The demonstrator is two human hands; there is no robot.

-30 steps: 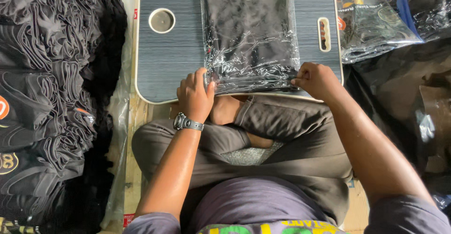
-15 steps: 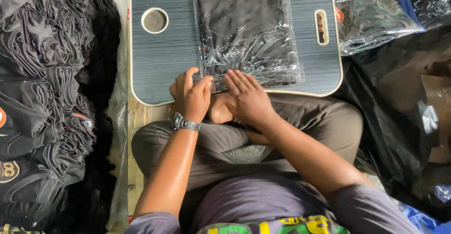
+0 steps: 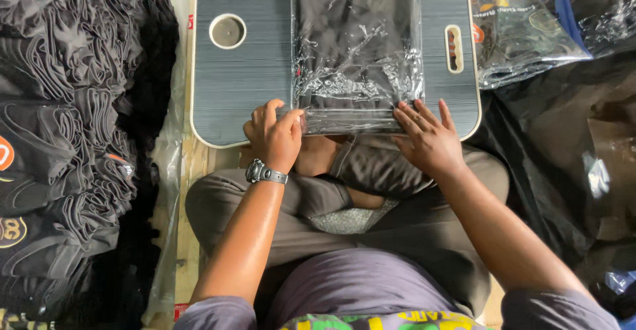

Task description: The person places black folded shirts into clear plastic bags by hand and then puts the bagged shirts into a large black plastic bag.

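filling the far left is a stack of folded dark shirts (image 3: 59,138), cut off by the frame's edge, its small orange prints too partial to make out. beside it a grey lap tray (image 3: 252,78) with a pale rim and a round cup recess (image 3: 227,31) sits across the person's crossed legs; its top edge runs out of view. the left hand (image 3: 275,134), a wristwatch (image 3: 266,173) on its wrist, curls at the lower left corner of a clear plastic bag holding a folded black shirt (image 3: 358,45), fingers bent in and pinching the bag's edge; the thumb tip is hidden behind the fingers. the bag lies flat on the tray's middle, glare hiding the shirt's lower folds. the right hand (image 3: 427,138) rests flat, fingers spread narrowly, on the bag's lower right corner. further right lie more bagged shirts (image 3: 523,25), partly cropped, and black plastic sheeting (image 3: 563,164).
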